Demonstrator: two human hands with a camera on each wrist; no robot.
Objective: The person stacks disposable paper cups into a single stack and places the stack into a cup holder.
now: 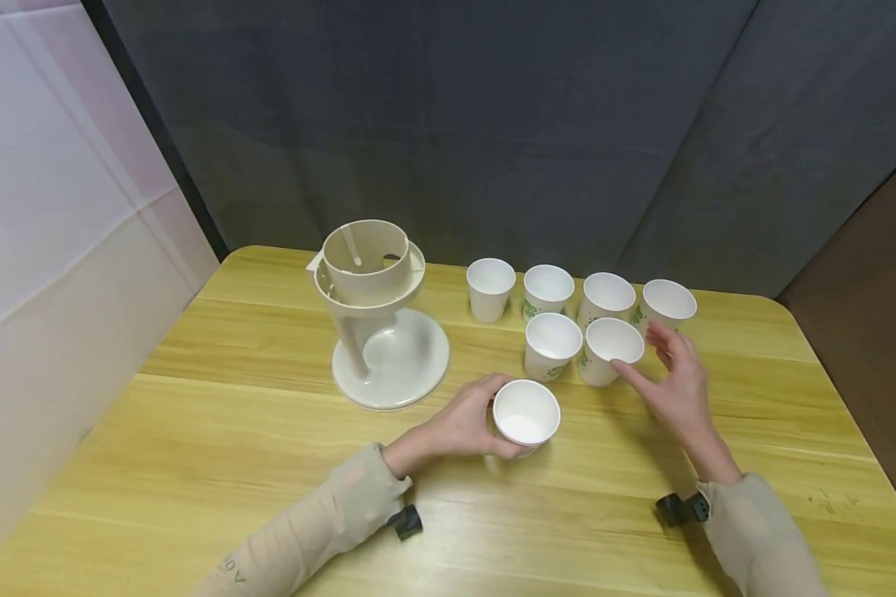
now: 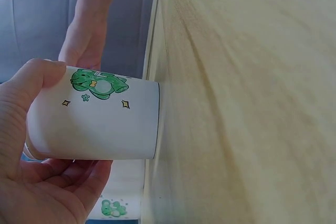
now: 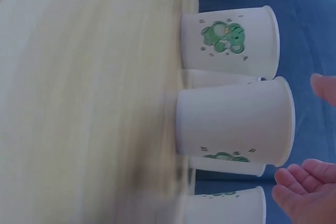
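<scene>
one white cup (image 1: 526, 413) bearing a green cartoon animal (image 2: 100, 83), held in left grip (image 1: 465, 421); right grip (image 1: 681, 385) spread apart.

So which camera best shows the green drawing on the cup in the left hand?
The left wrist view: most of the green drawing faces it, close up. The head view looks down into the cup, with no drawing discernible; the right wrist view shows similar drawings on other cups, but I can't pick out this one.
</scene>
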